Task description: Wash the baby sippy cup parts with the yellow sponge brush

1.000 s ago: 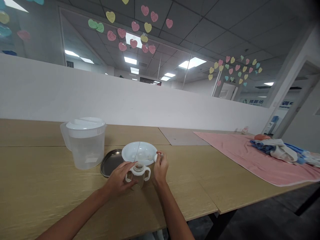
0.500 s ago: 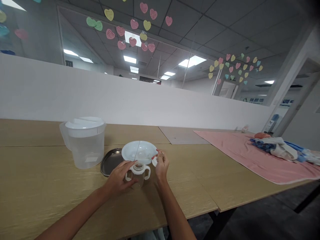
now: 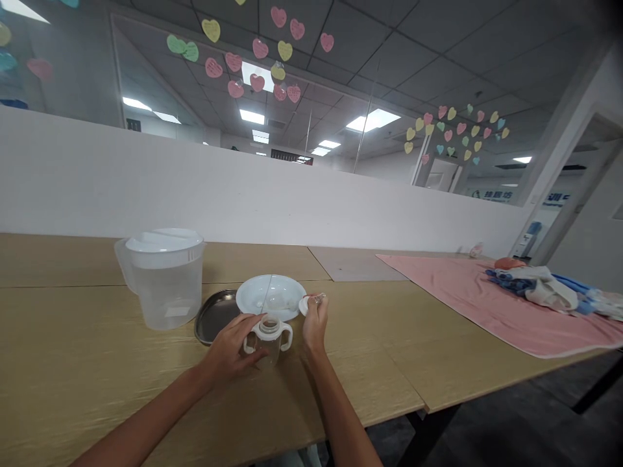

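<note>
A clear baby bottle [image 3: 273, 350] with a white collar and two side handles stands upright on the table, its mouth uncovered. My left hand [image 3: 236, 344] is closed around its left side, thumb in front and fingers behind. Just right of the bottle, my right hand [image 3: 315, 327] is raised and pinches a bottle nipple [image 3: 304, 305] with a white ring; the clear tip pokes out past the fingers. Behind the bottle sits a white bowl [image 3: 253, 293] with something clear inside that I cannot make out. A dark metal tray [image 3: 210, 319] lies to its left.
A lidded translucent pitcher [image 3: 168, 285] stands at the left of the wooden table [image 3: 117, 389]. On the right, a pink cloth [image 3: 457, 292] carries a heap of blue and white fabric [image 3: 549, 292]. A low white wall [image 3: 243, 194] runs along the back.
My right hand has turned the nipple so its white ring faces the bowl and the clear tip shows. My left hand and the bottle have stayed in place.
</note>
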`<state>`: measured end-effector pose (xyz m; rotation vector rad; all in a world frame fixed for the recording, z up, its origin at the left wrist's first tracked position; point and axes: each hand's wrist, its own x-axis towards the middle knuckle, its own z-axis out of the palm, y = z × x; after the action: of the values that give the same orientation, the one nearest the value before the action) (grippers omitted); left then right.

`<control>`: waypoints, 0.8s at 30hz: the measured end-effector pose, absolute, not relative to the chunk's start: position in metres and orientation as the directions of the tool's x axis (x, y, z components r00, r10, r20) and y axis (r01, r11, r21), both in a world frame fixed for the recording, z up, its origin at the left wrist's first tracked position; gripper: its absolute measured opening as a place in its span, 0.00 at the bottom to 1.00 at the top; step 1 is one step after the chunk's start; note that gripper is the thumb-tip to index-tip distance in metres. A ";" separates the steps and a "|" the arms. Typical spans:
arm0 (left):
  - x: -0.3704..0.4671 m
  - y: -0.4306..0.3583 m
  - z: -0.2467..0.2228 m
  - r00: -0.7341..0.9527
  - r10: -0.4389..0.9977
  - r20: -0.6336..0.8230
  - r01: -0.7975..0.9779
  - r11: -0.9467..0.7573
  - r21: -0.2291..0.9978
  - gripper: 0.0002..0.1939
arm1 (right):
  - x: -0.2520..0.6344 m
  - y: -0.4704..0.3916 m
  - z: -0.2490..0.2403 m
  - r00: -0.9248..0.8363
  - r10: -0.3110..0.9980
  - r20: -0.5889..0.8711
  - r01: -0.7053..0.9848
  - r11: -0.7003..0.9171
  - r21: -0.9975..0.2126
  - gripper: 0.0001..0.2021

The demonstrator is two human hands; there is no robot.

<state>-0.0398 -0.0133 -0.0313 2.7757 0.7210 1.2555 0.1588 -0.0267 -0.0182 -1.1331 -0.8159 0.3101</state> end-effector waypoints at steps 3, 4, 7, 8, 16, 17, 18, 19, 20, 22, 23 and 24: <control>-0.040 -0.014 -0.031 0.570 0.392 0.722 0.395 -0.902 0.177 0.26 | 0.158 -0.028 -0.017 0.665 0.575 0.476 0.268 0.412 -0.871 0.14; -0.040 -0.014 -0.031 0.570 0.390 0.723 0.395 -0.902 0.176 0.26 | 0.159 -0.028 -0.016 0.661 0.566 0.493 0.289 0.415 -0.863 0.14; -0.040 -0.014 -0.031 0.570 0.395 0.720 0.400 -0.899 0.177 0.26 | 0.158 -0.030 -0.015 0.642 0.559 0.524 0.313 0.433 -0.845 0.14; -0.040 -0.014 -0.031 0.571 0.395 0.720 0.400 -0.899 0.176 0.26 | 0.158 -0.030 -0.015 0.635 0.566 0.526 0.303 0.443 -0.843 0.14; -0.040 -0.013 -0.032 0.581 0.414 0.700 0.415 -0.891 0.183 0.27 | 0.155 -0.031 -0.012 0.635 0.644 0.426 0.083 0.492 -0.867 0.18; -0.040 -0.013 -0.033 0.581 0.416 0.699 0.414 -0.891 0.186 0.27 | 0.155 -0.031 -0.012 0.637 0.644 0.423 0.075 0.494 -0.866 0.18; -0.040 -0.013 -0.033 0.580 0.416 0.701 0.411 -0.892 0.189 0.27 | 0.155 -0.031 -0.013 0.637 0.644 0.424 0.070 0.499 -0.863 0.18; -0.040 -0.013 -0.033 0.578 0.415 0.702 0.408 -0.893 0.191 0.27 | 0.156 -0.030 -0.014 0.635 0.644 0.426 0.066 0.505 -0.861 0.18; -0.040 -0.013 -0.034 0.576 0.415 0.704 0.407 -0.893 0.193 0.27 | 0.157 -0.029 -0.015 0.634 0.644 0.428 0.065 0.507 -0.859 0.17; -0.041 -0.013 -0.034 0.572 0.418 0.706 0.409 -0.891 0.197 0.27 | 0.158 -0.028 -0.017 0.643 0.632 0.432 0.101 0.489 -0.866 0.15; -0.041 -0.013 -0.034 0.572 0.419 0.705 0.410 -0.891 0.197 0.27 | 0.159 -0.027 -0.018 0.655 0.617 0.436 0.144 0.465 -0.874 0.15; -0.041 -0.013 -0.034 0.573 0.421 0.703 0.412 -0.890 0.196 0.27 | 0.159 -0.027 -0.018 0.667 0.599 0.444 0.198 0.431 -0.880 0.14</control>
<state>-0.0407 -0.0129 -0.0339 2.7767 0.7350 1.2461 0.1595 -0.0274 -0.0176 -1.1272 -0.8428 0.2903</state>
